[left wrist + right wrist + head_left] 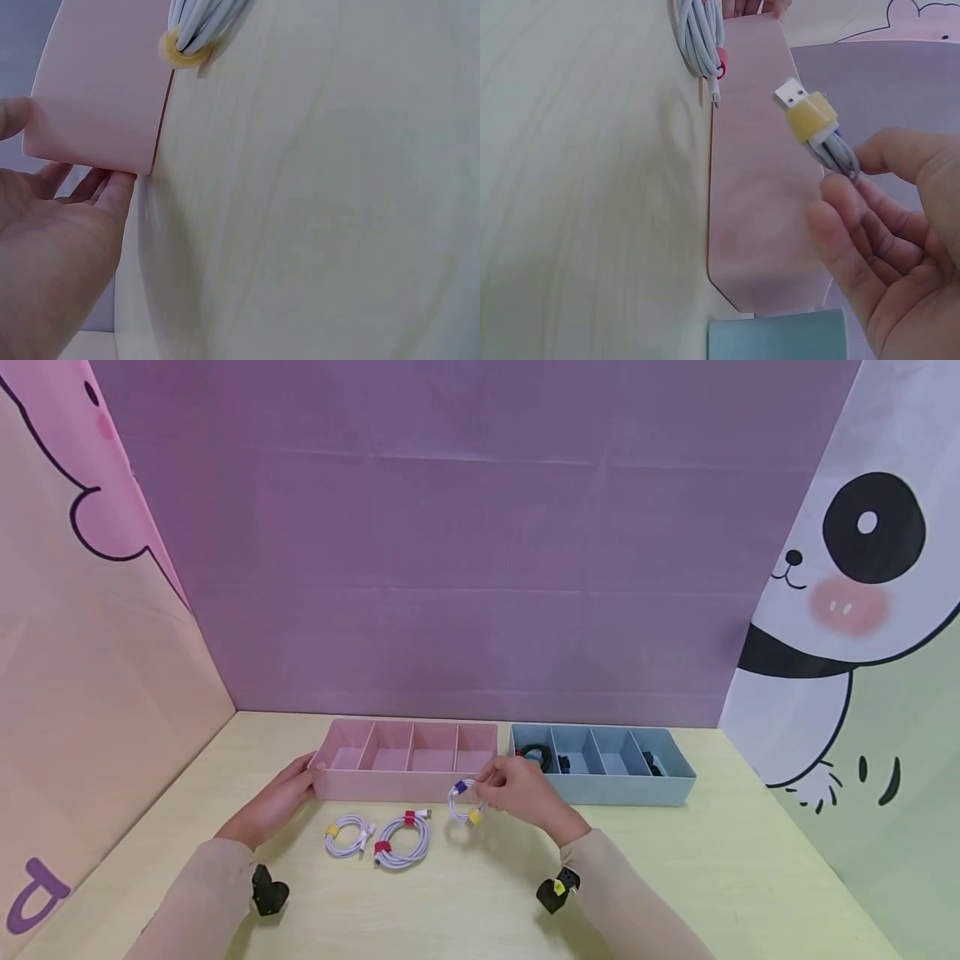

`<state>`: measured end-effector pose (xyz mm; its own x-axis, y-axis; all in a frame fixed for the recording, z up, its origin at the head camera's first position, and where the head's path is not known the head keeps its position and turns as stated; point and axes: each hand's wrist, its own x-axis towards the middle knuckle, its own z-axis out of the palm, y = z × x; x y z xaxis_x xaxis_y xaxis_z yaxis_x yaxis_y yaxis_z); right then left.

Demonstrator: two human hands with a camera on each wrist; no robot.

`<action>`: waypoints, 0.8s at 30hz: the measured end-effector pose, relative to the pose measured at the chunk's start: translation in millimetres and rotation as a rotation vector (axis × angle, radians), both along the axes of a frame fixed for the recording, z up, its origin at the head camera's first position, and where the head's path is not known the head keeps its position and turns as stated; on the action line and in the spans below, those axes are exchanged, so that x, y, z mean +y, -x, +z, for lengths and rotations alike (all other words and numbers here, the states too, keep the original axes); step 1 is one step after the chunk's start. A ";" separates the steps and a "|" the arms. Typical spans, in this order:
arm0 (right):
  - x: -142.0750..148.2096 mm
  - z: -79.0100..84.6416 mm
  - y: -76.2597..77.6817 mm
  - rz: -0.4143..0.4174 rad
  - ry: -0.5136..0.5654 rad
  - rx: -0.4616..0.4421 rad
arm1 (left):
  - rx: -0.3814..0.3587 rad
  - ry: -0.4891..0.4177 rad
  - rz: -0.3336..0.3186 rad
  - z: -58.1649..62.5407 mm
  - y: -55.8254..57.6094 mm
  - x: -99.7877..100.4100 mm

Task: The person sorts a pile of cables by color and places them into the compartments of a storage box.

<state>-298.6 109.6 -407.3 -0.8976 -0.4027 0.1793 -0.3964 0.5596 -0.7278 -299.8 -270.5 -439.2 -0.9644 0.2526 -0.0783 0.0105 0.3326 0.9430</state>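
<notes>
My right hand (521, 789) pinches a small coiled white USB cable (457, 810) between thumb and fingers, held above the table before the pink divided box (390, 786). A yellow tie and a blue tie bind this coil; in the right wrist view its USB plug (790, 93) sticks out past the yellow tie. At the box's left end my left hand (281, 797) grips it, thumb near the rim and fingers against the end wall. The box's visible compartments hold nothing. On the table lie a white coil with a yellow tie (347, 852) and a larger one with red ties (403, 862).
To the right of the pink box stands a blue divided box (622, 790) with a black coiled cable (543, 752) and small black items (652, 765) in it. A purple backdrop (450, 568) rises behind, with printed side panels left and right.
</notes>
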 end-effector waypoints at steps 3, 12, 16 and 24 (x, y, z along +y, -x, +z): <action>0.3 3.2 0.5 -0.017 0.008 0.020 | -0.008 0.007 0.004 0.4 0.0 -0.3; 2.2 11.6 7.3 -0.038 -0.013 0.065 | 0.001 0.017 0.007 0.8 -0.7 -0.4; 3.2 17.9 11.5 -0.066 -0.032 0.073 | -0.002 0.020 0.012 1.7 -0.9 0.0; 4.8 26.1 16.9 -0.091 -0.046 0.071 | -0.015 0.025 0.018 1.8 -1.5 0.8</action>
<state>-315.5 114.4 -381.2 -0.9166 -0.3293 0.2269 -0.3920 0.6278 -0.6725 -298.3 -269.7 -437.4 -0.9675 0.2327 -0.0991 -0.0100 0.3565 0.9343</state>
